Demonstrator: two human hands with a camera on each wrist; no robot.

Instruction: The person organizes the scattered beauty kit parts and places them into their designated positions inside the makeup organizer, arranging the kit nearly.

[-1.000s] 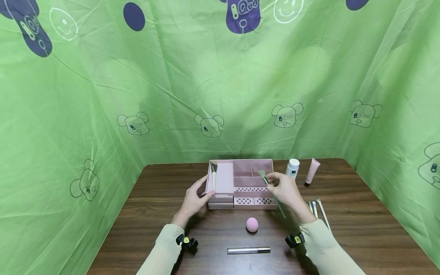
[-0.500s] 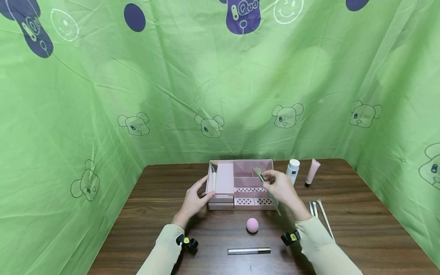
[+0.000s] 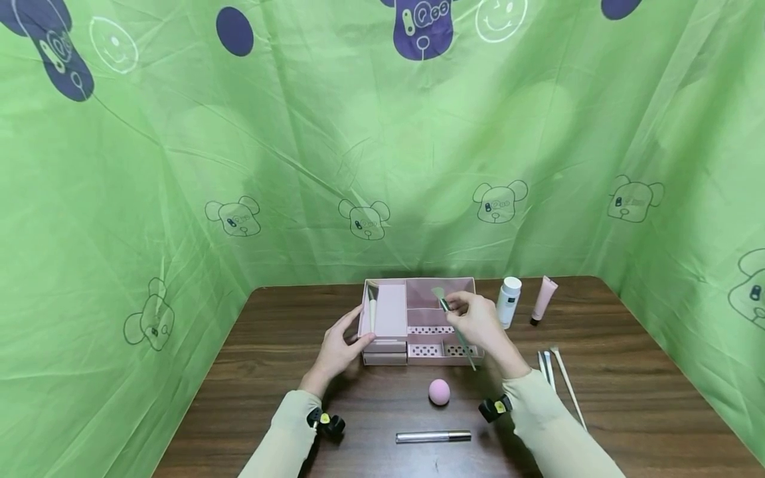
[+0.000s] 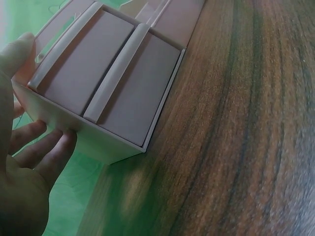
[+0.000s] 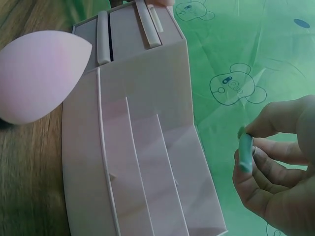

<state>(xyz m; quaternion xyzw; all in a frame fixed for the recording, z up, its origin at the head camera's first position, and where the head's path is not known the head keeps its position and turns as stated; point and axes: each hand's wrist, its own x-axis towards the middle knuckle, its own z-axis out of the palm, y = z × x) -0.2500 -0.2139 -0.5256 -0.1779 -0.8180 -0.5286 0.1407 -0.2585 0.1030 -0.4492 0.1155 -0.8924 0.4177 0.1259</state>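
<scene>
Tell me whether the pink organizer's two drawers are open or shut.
Both shut: in the left wrist view, the upper drawer and lower drawer sit within the frame of the pink organizer, neither pulled out.

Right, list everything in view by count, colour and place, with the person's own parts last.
organizer: 1, pink, table's far side
tray brush: 1, pale handle, organizer's left tray
held brush: 1, green, over organizer's right half
sponge: 1, pink, in front of organizer
slim tube: 1, silver, nearer than sponge
bottle: 1, white, right of organizer
squeeze tube: 1, pink, dark cap, right of bottle
loose brushes: 3, pale, table's right side
table: 1, brown, beneath
cloth: count unclear, green, printed, behind and at sides
wrist cameras: 2, black and yellow, one per wrist
sleeves: 2, cream, both arms
left hand: 1, bare, touching organizer's left side
right hand: 1, bare, holding green brush
</scene>
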